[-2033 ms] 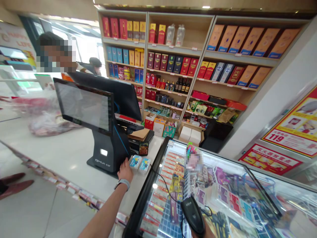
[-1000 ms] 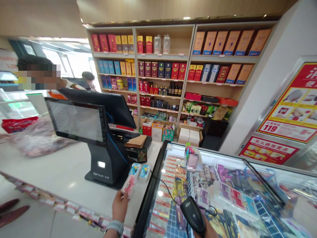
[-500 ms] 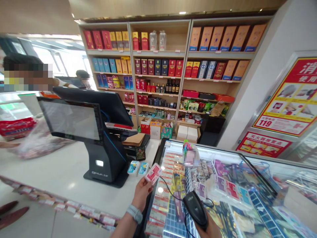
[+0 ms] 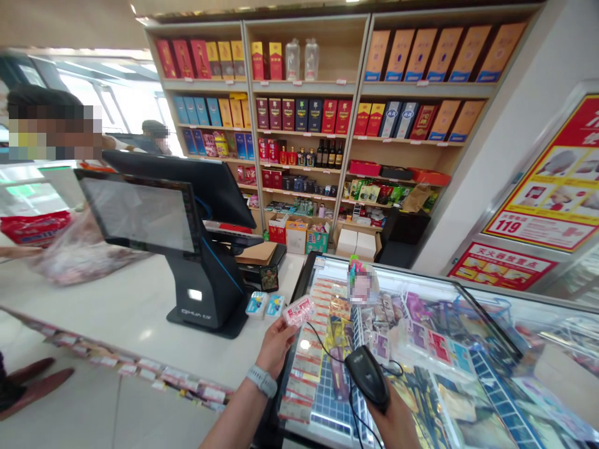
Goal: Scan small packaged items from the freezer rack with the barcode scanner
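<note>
Two small clear boxes w/ blue labels [image 4: 266, 304] on white counter, just beyond L fingers; black-framed glass case [image 4: 322, 399] below. L hand [image 4: 277, 346] pinches small clear box w/ red label [image 4: 298, 310]; R hand [image 4: 392, 415] grips black handheld scanner [image 4: 367, 376].

And over on the far side, tall wooden shelving [image 4: 337, 50] fills the view! Top right, a line of orange boxes [image 4: 398, 56] with blue bases; top middle, two clear bottles [image 4: 292, 59] beside red-and-yellow boxes [image 4: 276, 60]. Lower down, dark bottles [image 4: 332, 154] stand upright together. At the foot, a green carton [image 4: 317, 239], then white boxes [image 4: 356, 244] side by side, with a brown paper bag [image 4: 417, 198] up to their right. Out on the right wall, a red-and-yellow poster [image 4: 547, 181] shows 119, a smaller red sign [image 4: 503, 267] beneath it. Across to the left, a dark-haired person [image 4: 42, 96], another person [image 4: 156, 134] farther off, and brown shoes [image 4: 40, 390] on the near-left floor!
</note>
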Motion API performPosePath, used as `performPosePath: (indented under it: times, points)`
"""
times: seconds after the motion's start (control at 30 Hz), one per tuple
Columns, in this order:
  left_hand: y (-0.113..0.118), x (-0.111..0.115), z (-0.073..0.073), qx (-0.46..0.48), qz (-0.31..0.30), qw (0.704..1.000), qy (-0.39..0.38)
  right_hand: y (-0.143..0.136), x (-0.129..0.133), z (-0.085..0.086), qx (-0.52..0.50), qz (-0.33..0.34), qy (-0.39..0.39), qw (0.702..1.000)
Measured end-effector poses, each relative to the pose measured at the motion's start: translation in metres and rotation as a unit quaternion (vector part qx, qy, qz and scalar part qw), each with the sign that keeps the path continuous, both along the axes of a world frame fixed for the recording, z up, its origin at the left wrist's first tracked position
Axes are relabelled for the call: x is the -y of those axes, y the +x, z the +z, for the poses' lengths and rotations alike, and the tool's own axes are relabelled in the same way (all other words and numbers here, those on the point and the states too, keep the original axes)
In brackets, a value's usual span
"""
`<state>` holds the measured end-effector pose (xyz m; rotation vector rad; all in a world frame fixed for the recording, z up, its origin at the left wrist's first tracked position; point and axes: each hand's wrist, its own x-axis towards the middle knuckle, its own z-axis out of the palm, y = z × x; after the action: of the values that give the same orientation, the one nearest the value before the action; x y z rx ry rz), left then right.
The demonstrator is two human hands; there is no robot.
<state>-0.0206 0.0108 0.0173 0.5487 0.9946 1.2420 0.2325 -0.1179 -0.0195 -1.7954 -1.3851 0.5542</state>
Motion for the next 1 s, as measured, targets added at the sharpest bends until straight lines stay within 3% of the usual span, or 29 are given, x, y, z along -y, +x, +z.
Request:
performPosePath:
  times: [0.23,0.43,0.67,1.0]
  points:
    - [-0.001,-0.002,0.002,0.046,-0.002,0.999,0.008,0.003,-0.003,-0.004,0.018,0.027,-0.015,0.999]
    - [-0.001,-0.004,-0.002,0.124,0.016,0.99,-0.068,0.002,-0.002,-0.002,0.016,0.031,-0.023,0.999]
    - [0.007,-0.003,0.001,0.187,-0.081,0.969,-0.143,0.002,-0.004,0.004,-0.006,0.029,-0.016,0.999]
    - [0.022,-0.003,-0.006,0.115,-0.145,0.98,-0.078,0.009,-0.006,0.003,0.004,0.009,-0.016,1.0]
